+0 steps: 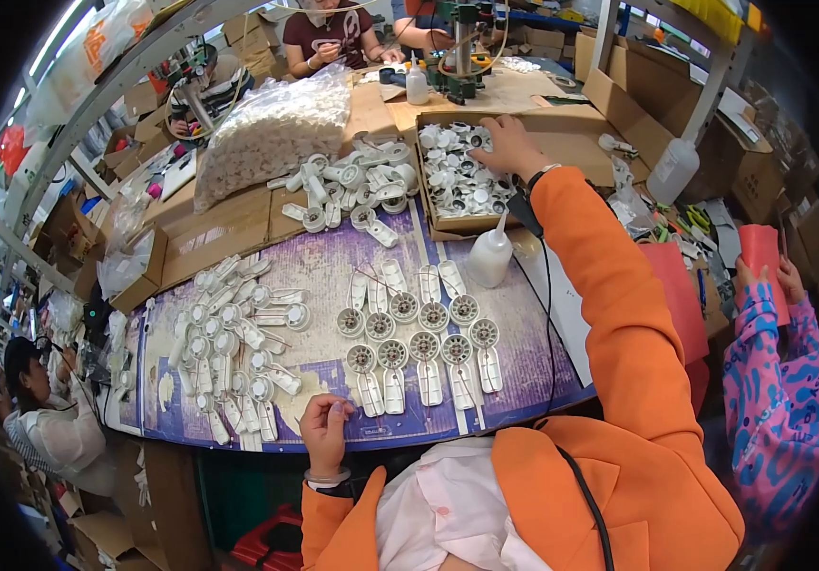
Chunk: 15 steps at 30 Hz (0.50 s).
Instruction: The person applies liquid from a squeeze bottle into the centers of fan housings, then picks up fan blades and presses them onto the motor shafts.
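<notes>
The right hand is at the small white round parts inside the carton, its grip unclear, the left hand curled, contents hidden; these parts look light, stiff, somewhat slippery, probably best pinched by their edges.

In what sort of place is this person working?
Probably an assembly workshop: matching white parts lie in rows on a purple worktable, the right hand is at a cardboard box of small pieces, and a green bench machine stands beyond.
</notes>
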### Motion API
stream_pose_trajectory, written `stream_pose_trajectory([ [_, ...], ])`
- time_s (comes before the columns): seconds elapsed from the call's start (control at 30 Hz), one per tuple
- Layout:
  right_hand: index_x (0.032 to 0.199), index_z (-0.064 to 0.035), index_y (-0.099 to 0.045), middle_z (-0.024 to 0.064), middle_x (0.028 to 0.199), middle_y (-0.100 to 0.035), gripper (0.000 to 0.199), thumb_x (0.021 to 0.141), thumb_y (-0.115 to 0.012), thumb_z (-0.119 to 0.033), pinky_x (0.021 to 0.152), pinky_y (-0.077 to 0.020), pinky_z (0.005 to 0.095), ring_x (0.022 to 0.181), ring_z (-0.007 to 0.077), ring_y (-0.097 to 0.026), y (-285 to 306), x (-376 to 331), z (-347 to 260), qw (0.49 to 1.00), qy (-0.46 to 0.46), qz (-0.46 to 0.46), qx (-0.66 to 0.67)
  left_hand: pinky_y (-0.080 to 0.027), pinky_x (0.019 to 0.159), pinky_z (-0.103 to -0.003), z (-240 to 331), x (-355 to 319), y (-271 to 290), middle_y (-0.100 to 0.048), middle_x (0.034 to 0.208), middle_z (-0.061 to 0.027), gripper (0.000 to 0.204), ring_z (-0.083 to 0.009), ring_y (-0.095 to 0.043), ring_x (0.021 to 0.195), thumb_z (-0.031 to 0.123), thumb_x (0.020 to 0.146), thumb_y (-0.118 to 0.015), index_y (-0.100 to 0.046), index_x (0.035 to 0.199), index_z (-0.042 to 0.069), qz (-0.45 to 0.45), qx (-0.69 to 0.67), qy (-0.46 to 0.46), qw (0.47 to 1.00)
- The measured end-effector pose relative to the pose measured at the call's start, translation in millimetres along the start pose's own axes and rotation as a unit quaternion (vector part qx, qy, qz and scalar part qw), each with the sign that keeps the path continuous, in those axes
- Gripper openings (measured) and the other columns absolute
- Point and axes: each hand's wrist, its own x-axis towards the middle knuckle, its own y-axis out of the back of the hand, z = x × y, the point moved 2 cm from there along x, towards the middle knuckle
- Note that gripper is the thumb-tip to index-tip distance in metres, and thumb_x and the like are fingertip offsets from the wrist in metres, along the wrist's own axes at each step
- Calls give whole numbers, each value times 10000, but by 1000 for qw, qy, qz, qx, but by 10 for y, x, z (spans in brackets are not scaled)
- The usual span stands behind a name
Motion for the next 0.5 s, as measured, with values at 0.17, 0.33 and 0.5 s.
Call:
stream_pose_trajectory([
  [0.17,1284,-160,-452,155,1256,-435,609,790,-572,-497,940,-405,435,1196,321,-393,-11,-12,3,1000,15,0,-14,-413,657,-187,-4,3,-14,-595,799,-43,74,-70,-516,707,58,898,-505,-529,929,-4,-5,2,-4,1000],
  [0.33,1275,-158,-466,162,1254,-438,598,798,-560,-506,941,-401,441,1186,327,-401,-26,-19,-17,1000,11,-3,-26,-414,654,-192,2,-8,-32,-594,793,-46,79,-75,-516,703,66,903,-499,-530,927,-3,-3,-4,-7,1000],
  [0.5,1269,-158,-470,171,1238,-452,593,802,-550,-515,939,-400,435,1173,326,-413,4,-37,-83,999,-1,-14,-42,-405,632,-195,24,-3,-38,-591,774,-46,85,-74,-507,681,73,912,-486,-533,917,2,1,5,-10,1000],
])
